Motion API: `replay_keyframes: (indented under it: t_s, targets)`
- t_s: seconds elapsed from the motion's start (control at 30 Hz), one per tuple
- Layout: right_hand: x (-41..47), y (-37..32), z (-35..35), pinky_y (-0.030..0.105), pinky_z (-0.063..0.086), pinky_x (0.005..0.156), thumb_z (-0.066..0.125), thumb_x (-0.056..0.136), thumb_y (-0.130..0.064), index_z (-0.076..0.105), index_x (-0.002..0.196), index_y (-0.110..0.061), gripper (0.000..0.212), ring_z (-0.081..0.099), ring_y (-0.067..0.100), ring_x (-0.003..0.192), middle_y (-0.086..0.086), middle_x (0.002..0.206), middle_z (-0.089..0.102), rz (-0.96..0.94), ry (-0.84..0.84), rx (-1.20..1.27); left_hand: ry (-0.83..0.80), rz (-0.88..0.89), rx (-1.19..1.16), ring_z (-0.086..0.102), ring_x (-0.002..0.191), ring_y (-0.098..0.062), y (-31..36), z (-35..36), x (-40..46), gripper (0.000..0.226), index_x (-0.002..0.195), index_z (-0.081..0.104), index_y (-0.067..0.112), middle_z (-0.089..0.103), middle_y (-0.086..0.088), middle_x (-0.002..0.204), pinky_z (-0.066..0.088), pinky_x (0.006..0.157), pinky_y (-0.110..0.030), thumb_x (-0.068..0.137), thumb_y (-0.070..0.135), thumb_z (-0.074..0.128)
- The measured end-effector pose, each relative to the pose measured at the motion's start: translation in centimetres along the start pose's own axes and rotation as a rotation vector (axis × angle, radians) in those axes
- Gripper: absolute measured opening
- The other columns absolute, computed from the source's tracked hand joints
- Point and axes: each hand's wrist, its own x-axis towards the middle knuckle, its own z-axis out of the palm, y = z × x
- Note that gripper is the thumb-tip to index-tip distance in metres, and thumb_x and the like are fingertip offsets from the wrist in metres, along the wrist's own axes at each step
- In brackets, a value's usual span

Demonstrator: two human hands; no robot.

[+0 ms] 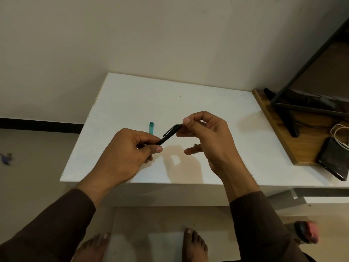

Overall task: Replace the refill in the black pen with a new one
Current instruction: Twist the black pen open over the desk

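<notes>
A black pen [168,135] with a clip is held above the white table [217,103], slanting up to the right. My left hand [130,148] grips its lower end between thumb and fingers. My right hand [204,135] pinches its upper clip end with thumb and forefinger. A small teal piece [151,127] lies on the table just behind the pen. No refill shows outside the pen.
A wooden board [279,129] at the right holds a black stand [289,114], a white cable [340,131] and a dark phone [334,157]. The floor lies to the left. My bare feet [194,246] stand below the table's near edge.
</notes>
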Motion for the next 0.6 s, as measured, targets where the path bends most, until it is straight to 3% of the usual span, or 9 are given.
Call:
replay_keyframes:
  t_s: [0.2,0.37,0.47,0.6]
  targets:
    - [0.3,0.0,-1.0,0.030,0.059,0.050,0.064,0.101,-0.023,0.069,0.100,-0.014,0.010,0.078,0.010,0.085,0.000,0.091,0.082,0.031,0.018,-0.066,0.012,-0.032,-0.049,0.076,0.066,-0.017,-0.2,-0.1,0.0,0.015,0.099,0.083,0.024,0.081,0.010,0.077,0.062,0.062,-0.021,0.089,0.013,0.078]
    - [0.5,1.2,-3.7,0.022,0.052,0.048,0.062,0.101,-0.023,0.072,0.096,-0.019,0.012,0.066,0.007,0.060,-0.007,0.094,0.072,0.045,0.076,-0.537,0.065,-0.059,-0.120,0.077,0.066,-0.022,-0.6,-0.5,0.2,0.012,0.096,0.084,0.020,0.082,-0.001,0.079,0.062,0.060,-0.022,0.087,0.013,0.080]
    - [0.3,2.2,-4.1,0.018,0.044,0.055,0.063,0.099,-0.023,0.074,0.095,-0.019,0.013,0.063,0.007,0.066,-0.012,0.089,0.068,0.070,-0.020,-0.788,0.081,-0.071,-0.130,0.077,0.066,-0.023,-0.7,-0.4,0.2,0.011,0.094,0.084,0.020,0.081,-0.004,0.076,0.066,0.062,-0.030,0.088,0.013,0.079]
    - [0.7,3.1,-3.3,0.036,0.057,0.080,0.067,0.095,-0.018,0.077,0.097,-0.014,0.011,0.069,0.019,0.090,-0.006,0.094,0.070,0.141,-0.069,-0.942,0.104,-0.101,-0.135,0.077,0.063,-0.028,-0.7,-0.2,0.2,0.009,0.094,0.083,0.018,0.079,-0.008,0.071,0.068,0.065,-0.044,0.086,0.015,0.081]
